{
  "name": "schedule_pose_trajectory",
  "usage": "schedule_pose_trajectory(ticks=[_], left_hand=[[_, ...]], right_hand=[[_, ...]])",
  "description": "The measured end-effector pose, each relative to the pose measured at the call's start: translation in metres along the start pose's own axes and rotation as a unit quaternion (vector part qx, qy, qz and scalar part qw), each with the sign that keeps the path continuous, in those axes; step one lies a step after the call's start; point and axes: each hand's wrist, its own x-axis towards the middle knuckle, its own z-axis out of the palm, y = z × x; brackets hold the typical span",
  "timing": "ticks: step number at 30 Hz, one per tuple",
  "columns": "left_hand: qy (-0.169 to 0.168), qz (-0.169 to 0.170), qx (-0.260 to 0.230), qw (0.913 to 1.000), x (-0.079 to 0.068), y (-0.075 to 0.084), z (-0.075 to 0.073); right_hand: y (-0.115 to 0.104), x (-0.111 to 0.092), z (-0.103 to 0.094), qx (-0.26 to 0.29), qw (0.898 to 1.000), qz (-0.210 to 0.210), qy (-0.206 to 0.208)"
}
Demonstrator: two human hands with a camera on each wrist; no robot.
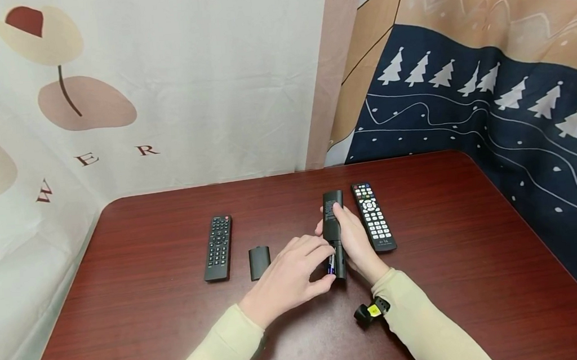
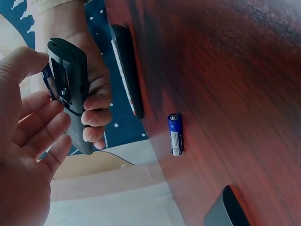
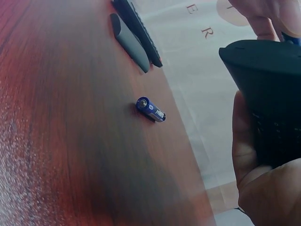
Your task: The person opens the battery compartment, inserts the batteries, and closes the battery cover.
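My right hand [image 1: 357,245] grips a black remote control [image 1: 331,216] above the table, its back side up and its battery compartment uncovered. My left hand [image 1: 288,273] pinches a blue AAA-size battery [image 2: 50,84] between thumb and fingers, right at the edge of that compartment. In the left wrist view the battery is tilted beside the slot, and the remaining fingers are spread loosely. A second blue battery [image 2: 175,135] lies on the table below; the left hand hides it in the head view. To the left of the hands lies the detached black battery cover [image 1: 259,263].
A dark remote with small buttons [image 1: 218,250] lies left of the cover. Another black remote with white buttons [image 1: 374,218] rests just right of my right hand. The reddish-brown table [image 1: 145,304] backs onto printed curtains [image 1: 221,95]. A black camera [image 1: 372,310] is strapped to my right wrist.
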Motion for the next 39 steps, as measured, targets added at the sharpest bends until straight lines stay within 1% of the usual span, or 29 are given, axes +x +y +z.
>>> schedule_pose_trajectory(ticks=[8,18,29,39], left_hand=[[-0.004,-0.001,-0.005,1.0000,-0.0003,0.0019,0.0008],[0.005,0.004,-0.017,0.9998,0.0003,0.0032,0.0015],[0.002,0.002,-0.027,0.9996,-0.0018,0.0026,0.0015],[0.014,0.001,-0.037,0.9992,-0.0043,0.0012,0.0036]], right_hand=[[0.0011,0.0000,-0.0011,0.010,1.000,0.005,-0.003],[0.0005,-0.0007,0.0010,0.040,0.999,0.008,-0.005],[0.0006,-0.0003,0.0007,0.047,0.999,0.007,-0.012],[0.0011,-0.0007,0.0009,0.057,0.998,0.007,-0.015]])
